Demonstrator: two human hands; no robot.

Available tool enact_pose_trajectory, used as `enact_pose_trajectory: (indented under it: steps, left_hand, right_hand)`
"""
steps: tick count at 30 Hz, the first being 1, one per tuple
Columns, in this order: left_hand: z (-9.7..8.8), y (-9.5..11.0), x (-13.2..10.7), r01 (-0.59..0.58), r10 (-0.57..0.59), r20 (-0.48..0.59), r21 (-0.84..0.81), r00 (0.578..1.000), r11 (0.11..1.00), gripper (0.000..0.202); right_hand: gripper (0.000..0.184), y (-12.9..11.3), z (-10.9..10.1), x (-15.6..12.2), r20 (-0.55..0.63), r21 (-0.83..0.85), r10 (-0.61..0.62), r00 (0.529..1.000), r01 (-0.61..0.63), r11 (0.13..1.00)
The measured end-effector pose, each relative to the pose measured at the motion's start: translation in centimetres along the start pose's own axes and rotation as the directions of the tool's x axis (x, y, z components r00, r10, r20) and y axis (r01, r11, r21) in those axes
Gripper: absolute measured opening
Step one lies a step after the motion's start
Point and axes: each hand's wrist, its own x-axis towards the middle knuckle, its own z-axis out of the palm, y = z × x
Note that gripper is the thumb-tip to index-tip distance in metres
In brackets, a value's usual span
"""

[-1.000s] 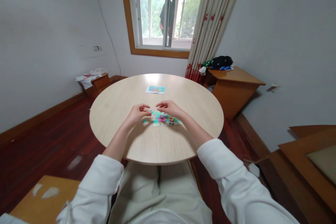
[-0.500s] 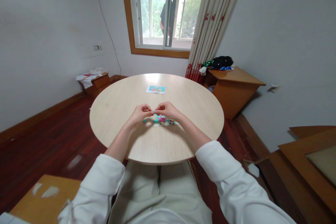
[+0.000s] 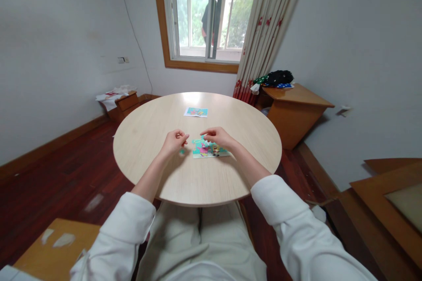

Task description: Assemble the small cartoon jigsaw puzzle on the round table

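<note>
A partly assembled jigsaw puzzle [image 3: 206,150], teal with a pink and a yellow cartoon figure, lies on the round table [image 3: 138,145] in front of me. Left of it, my left hand [image 3: 175,142] is closed, thumb against the curled fingers; whatever it may hold is hidden. A small loose teal puzzle piece [image 3: 182,152] rests just below that hand. Over the puzzle's upper right part, my right hand [image 3: 219,137] has its thumb and forefinger round what looks like a small teal piece. Its fingers and wrist cover part of the puzzle.
Farther back on the table lies a picture sheet [image 3: 196,112] with similar cartoon figures. A wooden cabinet [image 3: 296,101] with dark cloth on top stands at the right behind the table. A brown board [image 3: 56,246] is at lower left. A person [image 3: 208,22] shows beyond the window.
My hands were together above the puzzle, fingertips meeting at a small piece. They have moved apart, the left slightly left and the right to the right, uncovering more of the puzzle.
</note>
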Motion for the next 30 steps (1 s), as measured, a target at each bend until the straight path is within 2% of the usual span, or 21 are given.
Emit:
enact_pose_trajectory:
  steps: [3,5,7,10,12,13,14,17,20,23,30]
  left_hand:
    - [-0.8,-0.3,-0.1,-0.022,0.024,-0.017,0.099,1.000,0.995,0.028]
    - [-0.7,-0.5,-0.6,-0.072,0.061,0.071,0.165,0.996,0.984,0.028]
    - [0.1,-0.6,-1.5,-0.161,0.111,0.209,0.238,0.972,0.958,0.025]
    - [1.9,-0.7,-3.1,-0.369,0.208,0.413,0.361,0.887,0.857,0.027]
    - [3.2,-0.7,-4.0,-0.497,0.214,0.571,0.400,0.792,0.770,0.033]
    - [3.9,-0.7,-4.4,-0.542,0.205,0.616,0.430,0.761,0.722,0.036]
    - [4.4,-0.7,-4.7,-0.571,0.184,0.638,0.476,0.747,0.669,0.039]
    - [5.9,-0.7,-5.3,-0.562,0.081,0.619,0.642,0.781,0.521,0.051]
    - [6.7,-1.0,-5.5,-0.539,0.001,0.598,0.721,0.801,0.434,0.059]
    - [7.1,-1.3,-5.5,-0.538,-0.038,0.604,0.735,0.796,0.414,0.062]
    - [7.1,-1.4,-5.2,-0.547,-0.030,0.614,0.723,0.789,0.421,0.060]
  right_hand:
    - [0.008,1.3,-2.5,0.3,-0.235,0.025,0.154,0.960,-0.152,0.988]
    - [0.007,2.3,-4.0,0.3,-0.345,0.082,0.257,0.903,-0.244,0.966]
    - [0.010,3.3,-5.1,0.0,-0.428,0.117,0.327,0.843,-0.307,0.944]
    - [0.015,4.2,-5.8,-0.4,-0.453,0.142,0.388,0.803,-0.365,0.920]
    - [0.017,4.5,-5.8,-0.6,-0.434,0.149,0.413,0.801,-0.388,0.909]
    - [0.018,4.6,-5.8,-0.6,-0.419,0.150,0.422,0.804,-0.397,0.906]
    - [0.018,4.7,-5.7,-0.6,-0.403,0.152,0.430,0.808,-0.404,0.902]
    - [0.018,4.8,-5.5,-0.5,-0.366,0.156,0.449,0.815,-0.422,0.893]
    - [0.017,4.9,-5.4,-0.4,-0.349,0.135,0.460,0.816,-0.442,0.887]
    - [0.016,4.9,-5.4,-0.3,-0.349,0.088,0.454,0.820,-0.454,0.887]
    - [0.011,5.1,-5.4,-0.1,-0.368,0.076,0.396,0.841,-0.397,0.915]
